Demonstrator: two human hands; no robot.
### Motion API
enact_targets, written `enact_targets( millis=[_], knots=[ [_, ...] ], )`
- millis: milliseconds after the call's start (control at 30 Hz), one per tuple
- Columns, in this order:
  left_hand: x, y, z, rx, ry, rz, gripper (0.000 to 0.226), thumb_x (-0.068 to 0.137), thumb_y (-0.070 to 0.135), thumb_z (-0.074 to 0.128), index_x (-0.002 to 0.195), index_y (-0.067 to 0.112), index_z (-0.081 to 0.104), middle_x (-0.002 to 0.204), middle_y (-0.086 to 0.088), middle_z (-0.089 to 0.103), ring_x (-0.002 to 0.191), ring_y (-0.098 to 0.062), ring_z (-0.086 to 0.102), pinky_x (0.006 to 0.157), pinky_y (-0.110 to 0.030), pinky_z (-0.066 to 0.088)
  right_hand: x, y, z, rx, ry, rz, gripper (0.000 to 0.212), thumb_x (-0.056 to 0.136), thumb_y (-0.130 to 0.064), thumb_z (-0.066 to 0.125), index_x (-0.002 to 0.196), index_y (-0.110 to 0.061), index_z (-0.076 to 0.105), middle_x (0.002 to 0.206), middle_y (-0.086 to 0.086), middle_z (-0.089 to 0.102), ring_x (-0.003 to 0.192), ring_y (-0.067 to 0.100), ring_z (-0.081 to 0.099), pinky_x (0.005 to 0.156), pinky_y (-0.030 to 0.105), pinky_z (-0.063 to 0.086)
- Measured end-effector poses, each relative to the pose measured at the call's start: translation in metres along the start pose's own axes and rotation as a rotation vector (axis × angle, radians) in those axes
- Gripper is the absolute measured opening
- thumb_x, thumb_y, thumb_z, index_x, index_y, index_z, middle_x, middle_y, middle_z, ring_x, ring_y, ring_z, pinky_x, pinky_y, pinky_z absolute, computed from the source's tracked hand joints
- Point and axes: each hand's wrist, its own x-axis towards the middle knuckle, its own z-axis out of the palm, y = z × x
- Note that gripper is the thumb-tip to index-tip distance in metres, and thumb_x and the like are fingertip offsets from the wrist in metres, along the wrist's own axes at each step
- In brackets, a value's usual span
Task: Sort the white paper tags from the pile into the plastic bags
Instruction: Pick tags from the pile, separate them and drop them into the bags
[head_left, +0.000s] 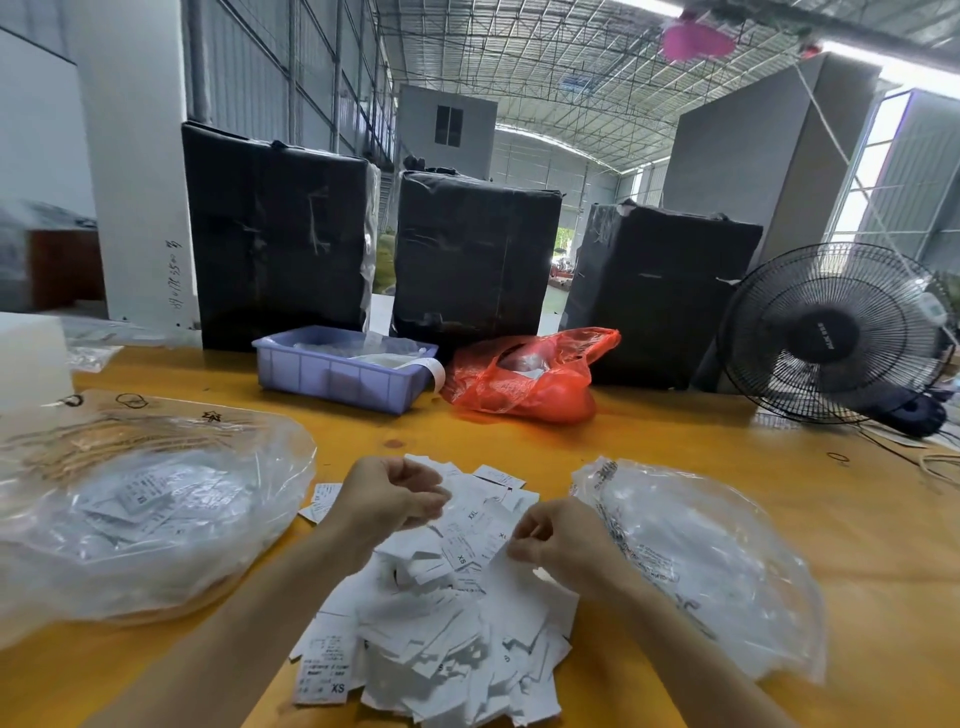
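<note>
pile of white printed size tags (441, 613), left hand (387, 499) curled empty, right hand (550, 535) pinching one

- Bare worktop (675, 441) lies open between the tag pile (441, 623) and the far bin (343, 371).
- Plastic bags flank the pile: left bag (130, 514), right bag (711, 566).
- Black boxes (467, 254) and a fan (836, 332) wall off the back.
</note>
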Motion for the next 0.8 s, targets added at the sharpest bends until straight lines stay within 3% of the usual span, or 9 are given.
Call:
enact_targets(
  millis=[100,233,300,367,433,533,633,700,800],
  knots=[
    [-0.001,0.000,0.001,-0.020,-0.021,-0.024,0.018,0.079,-0.015,0.065,0.086,0.002,0.064,0.078,-0.012,0.073,0.064,-0.017,0.068,0.053,-0.018,0.054,-0.001,0.000,-0.002,0.206,0.081,-0.001,0.006,0.084,-0.015,0.070,0.079,-0.013,0.071,0.069,-0.004,0.064,0.060,0.006,0.056,0.055,0.018,0.042],
    [0.000,-0.002,0.001,-0.065,0.021,-0.001,0.002,0.082,0.003,0.070,0.082,0.002,0.068,0.072,-0.009,0.072,0.056,-0.011,0.067,0.050,-0.016,0.051,-0.003,-0.004,-0.002,0.452,0.225,-0.144,0.017,0.088,-0.001,0.063,0.076,-0.013,0.063,0.055,0.004,0.065,0.044,0.014,0.061,0.043,0.021,0.045],
    [0.001,-0.002,0.001,-0.093,0.040,0.003,0.005,0.083,0.007,0.069,0.082,0.001,0.068,0.068,-0.007,0.072,0.054,-0.011,0.066,0.049,-0.017,0.051,-0.003,-0.006,-0.001,0.536,0.215,-0.216,0.021,0.083,0.008,0.063,0.075,-0.011,0.066,0.067,0.011,0.070,0.061,0.021,0.069,0.057,0.027,0.056],
    [0.002,-0.002,0.000,-0.125,0.041,-0.006,0.007,0.083,0.005,0.068,0.084,-0.001,0.068,0.069,-0.010,0.073,0.054,-0.013,0.068,0.050,-0.018,0.053,-0.004,-0.007,0.001,0.581,0.208,-0.297,0.032,0.076,0.019,0.062,0.069,-0.011,0.069,0.085,0.012,0.071,0.085,0.018,0.070,0.077,0.029,0.057],
    [0.001,-0.001,0.000,-0.140,0.028,-0.026,0.008,0.083,0.004,0.068,0.086,-0.003,0.067,0.073,-0.013,0.073,0.058,-0.016,0.070,0.050,-0.019,0.054,-0.004,-0.008,0.002,0.634,0.204,-0.343,0.038,0.074,0.022,0.062,0.063,-0.013,0.071,0.097,0.008,0.069,0.097,0.015,0.067,0.081,0.028,0.056],
    [0.001,0.000,0.000,-0.168,0.011,-0.045,0.010,0.081,0.000,0.068,0.088,-0.006,0.065,0.077,-0.017,0.073,0.061,-0.021,0.071,0.052,-0.021,0.055,-0.004,-0.009,0.002,0.660,0.216,-0.344,0.037,0.074,0.027,0.058,0.062,-0.007,0.070,0.084,0.000,0.073,0.086,0.008,0.069,0.073,0.021,0.055],
    [0.000,0.000,0.000,-0.203,0.003,-0.051,0.008,0.077,-0.005,0.070,0.083,-0.005,0.065,0.075,-0.018,0.073,0.062,-0.024,0.071,0.054,-0.023,0.057,-0.006,-0.010,0.001,0.564,0.253,-0.320,0.041,0.075,0.025,0.053,0.068,-0.011,0.073,0.077,-0.006,0.072,0.077,0.003,0.068,0.069,0.015,0.053],
    [0.000,0.000,0.001,-0.212,0.005,-0.052,0.010,0.074,-0.007,0.071,0.082,-0.005,0.065,0.073,-0.017,0.072,0.061,-0.025,0.071,0.055,-0.023,0.058,-0.007,-0.011,0.000,0.572,0.231,-0.281,0.038,0.079,0.019,0.053,0.073,-0.013,0.074,0.083,-0.004,0.071,0.078,0.006,0.067,0.069,0.017,0.053],
    [0.000,0.000,0.002,-0.225,0.001,-0.059,0.013,0.072,-0.007,0.073,0.081,-0.004,0.065,0.072,-0.016,0.071,0.062,-0.025,0.071,0.054,-0.023,0.057,-0.008,-0.014,-0.001,0.652,0.214,-0.212,0.017,0.080,0.004,0.068,0.078,-0.012,0.073,0.083,0.006,0.072,0.074,0.013,0.068,0.067,0.022,0.055]
  ],
)
